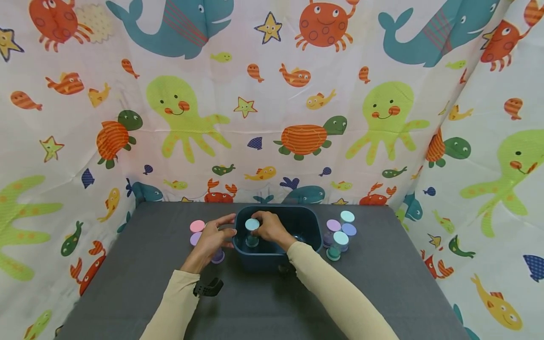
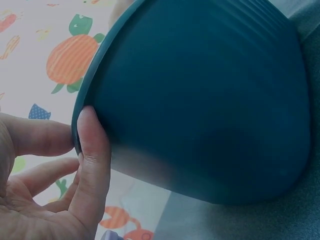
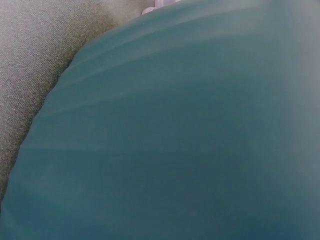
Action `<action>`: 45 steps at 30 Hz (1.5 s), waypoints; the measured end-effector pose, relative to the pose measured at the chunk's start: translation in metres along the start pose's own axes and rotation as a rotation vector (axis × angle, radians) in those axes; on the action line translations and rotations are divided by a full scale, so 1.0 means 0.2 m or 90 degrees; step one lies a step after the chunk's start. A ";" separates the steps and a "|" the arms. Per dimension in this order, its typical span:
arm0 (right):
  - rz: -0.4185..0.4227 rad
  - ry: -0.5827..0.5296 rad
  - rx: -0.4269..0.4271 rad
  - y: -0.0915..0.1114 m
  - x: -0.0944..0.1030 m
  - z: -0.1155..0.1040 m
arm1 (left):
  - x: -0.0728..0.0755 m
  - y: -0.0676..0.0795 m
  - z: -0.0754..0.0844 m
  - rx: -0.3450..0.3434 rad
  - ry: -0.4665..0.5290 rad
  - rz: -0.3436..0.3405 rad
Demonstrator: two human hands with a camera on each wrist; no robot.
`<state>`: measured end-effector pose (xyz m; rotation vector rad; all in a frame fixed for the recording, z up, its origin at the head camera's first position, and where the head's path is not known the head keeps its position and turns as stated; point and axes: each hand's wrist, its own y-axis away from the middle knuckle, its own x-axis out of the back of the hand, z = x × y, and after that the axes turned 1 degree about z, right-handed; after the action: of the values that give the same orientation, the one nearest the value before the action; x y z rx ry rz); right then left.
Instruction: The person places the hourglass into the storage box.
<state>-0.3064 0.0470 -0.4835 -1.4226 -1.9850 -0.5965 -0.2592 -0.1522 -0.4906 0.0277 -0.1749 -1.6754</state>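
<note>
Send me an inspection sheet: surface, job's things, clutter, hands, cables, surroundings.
Surface: dark grey tabletop.
Job's things: blue bin; held container with pale blue lid, inside the bin, whether it touches the floor unclear; lidded containers left of the bin and lidded containers right of the bin.
Clutter: nothing seen.
Hands: left hand pinches the bin's left rim, dark wristband on that wrist; right hand grips the held container.
Cables: nothing seen.
Surroundings: sea-animal printed cloth behind and at both sides.
</note>
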 end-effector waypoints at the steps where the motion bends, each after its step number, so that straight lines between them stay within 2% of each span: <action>1: -0.002 -0.001 -0.001 0.00 0.00 0.00 | 0.00 0.00 0.00 0.000 0.000 0.000; 8: -0.001 0.006 -0.007 0.01 0.01 0.00 | 0.00 0.00 0.00 0.002 -0.001 0.000; 13: 0.008 -0.025 -0.009 0.04 0.03 0.00 | 0.00 0.00 -0.01 0.006 0.005 0.002; 19: 0.026 -0.054 -0.018 0.10 0.09 -0.01 | -0.01 0.00 -0.01 0.004 0.001 0.002; 28: 0.080 -0.105 -0.012 0.21 0.21 0.00 | -0.03 0.00 -0.03 0.009 0.008 0.025; 35: 0.116 -0.149 0.014 0.28 0.31 0.01 | -0.05 0.00 -0.03 0.006 0.011 0.042; 45: 0.149 -0.192 0.068 0.38 0.46 -0.01 | -0.01 0.01 -0.02 -0.003 0.005 0.021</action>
<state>-0.2558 0.1314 -0.4172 -1.7268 -1.9978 -0.1781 -0.2563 -0.1506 -0.4947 0.0273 -0.1649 -1.6423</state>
